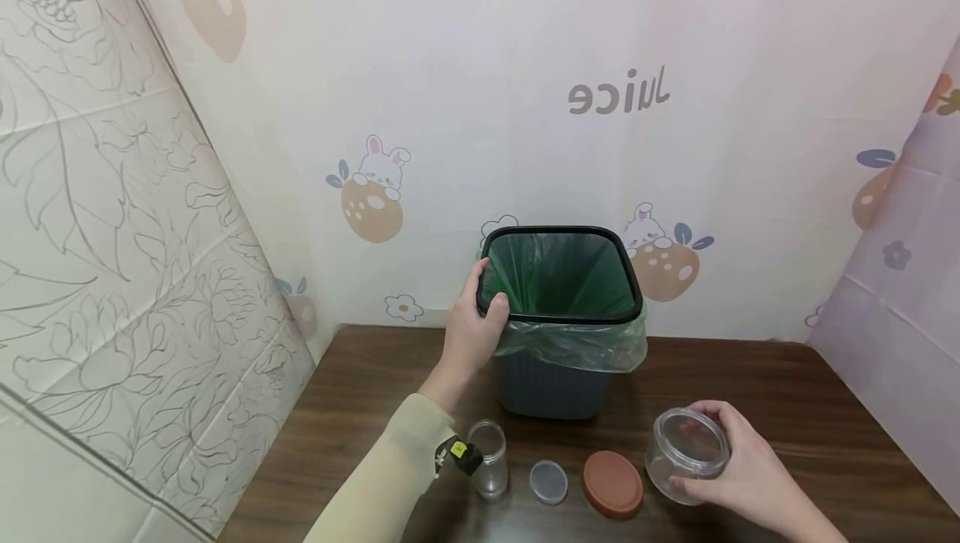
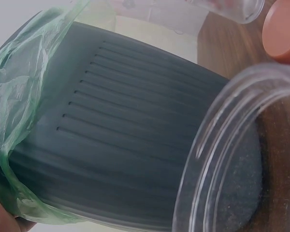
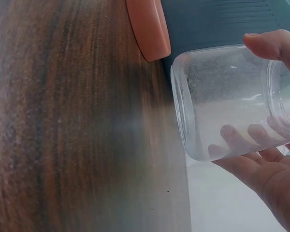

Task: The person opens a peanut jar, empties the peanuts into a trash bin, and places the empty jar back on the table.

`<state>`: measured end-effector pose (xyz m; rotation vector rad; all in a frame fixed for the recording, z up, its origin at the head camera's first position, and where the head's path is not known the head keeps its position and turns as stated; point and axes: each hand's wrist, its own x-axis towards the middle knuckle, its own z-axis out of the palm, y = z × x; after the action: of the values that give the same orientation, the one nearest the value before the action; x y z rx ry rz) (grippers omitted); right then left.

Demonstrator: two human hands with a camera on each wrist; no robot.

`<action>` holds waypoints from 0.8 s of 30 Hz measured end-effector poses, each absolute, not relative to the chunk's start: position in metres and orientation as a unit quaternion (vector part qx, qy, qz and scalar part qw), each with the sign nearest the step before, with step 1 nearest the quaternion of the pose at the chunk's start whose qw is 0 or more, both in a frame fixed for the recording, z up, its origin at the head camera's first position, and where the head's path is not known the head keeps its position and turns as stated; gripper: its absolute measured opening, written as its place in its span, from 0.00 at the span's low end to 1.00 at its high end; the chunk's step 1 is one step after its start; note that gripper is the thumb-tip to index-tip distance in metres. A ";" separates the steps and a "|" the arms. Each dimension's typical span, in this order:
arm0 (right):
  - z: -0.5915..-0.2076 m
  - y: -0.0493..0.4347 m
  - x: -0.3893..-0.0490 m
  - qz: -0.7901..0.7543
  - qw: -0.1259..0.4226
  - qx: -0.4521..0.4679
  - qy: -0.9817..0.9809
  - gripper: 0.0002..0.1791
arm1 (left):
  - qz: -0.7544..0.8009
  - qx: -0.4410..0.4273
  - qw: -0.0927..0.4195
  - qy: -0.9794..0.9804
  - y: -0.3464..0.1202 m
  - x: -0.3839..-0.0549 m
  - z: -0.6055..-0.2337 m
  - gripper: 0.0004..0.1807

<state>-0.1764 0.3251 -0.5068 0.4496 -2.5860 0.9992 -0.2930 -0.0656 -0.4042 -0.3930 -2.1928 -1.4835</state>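
My left hand point(image 1: 474, 322) grips the left side of the black rim of a trash bin point(image 1: 551, 389), thumb on the front corner. The dark grey bin stands upright, lined with a green plastic bag point(image 1: 573, 347) folded over its rim. In the left wrist view only a bit of that hand point(image 2: 2, 215) shows beside the bag. My right hand point(image 1: 742, 460) holds a wide clear jar point(image 1: 678, 468) at the right, its mouth uncovered. Seen from the right wrist, thumb and fingers wrap around the jar point(image 3: 222, 101), which looks empty.
A slim clear jar point(image 1: 491, 468) stands uncovered near my left forearm. To its right lie a small translucent lid point(image 1: 548, 482) and a reddish-brown lid point(image 1: 612, 485). All are on a dark wooden table point(image 1: 390, 360); a wall covering point(image 1: 450, 110) rises behind the bin.
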 end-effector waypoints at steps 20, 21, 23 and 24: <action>-0.514 0.326 -0.177 0.341 0.142 0.158 -0.916 0.56 | -0.538 -0.144 0.225 -0.800 -0.066 -0.292 -0.404 0.40; -0.514 0.326 -0.176 0.341 0.142 0.160 -0.915 0.56 | -0.537 -0.144 0.225 -0.800 -0.066 -0.292 -0.404 0.40; -0.515 0.326 -0.176 0.343 0.142 0.161 -0.915 0.56 | -0.538 -0.145 0.226 -0.799 -0.066 -0.292 -0.404 0.40; -0.515 0.325 -0.176 0.344 0.141 0.161 -0.914 0.56 | -0.538 -0.145 0.227 -0.799 -0.066 -0.293 -0.404 0.40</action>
<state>-0.1756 0.3254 -0.5151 0.4662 -2.6400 0.9922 -0.2928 -0.0657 -0.4044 -0.3984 -2.2022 -1.4818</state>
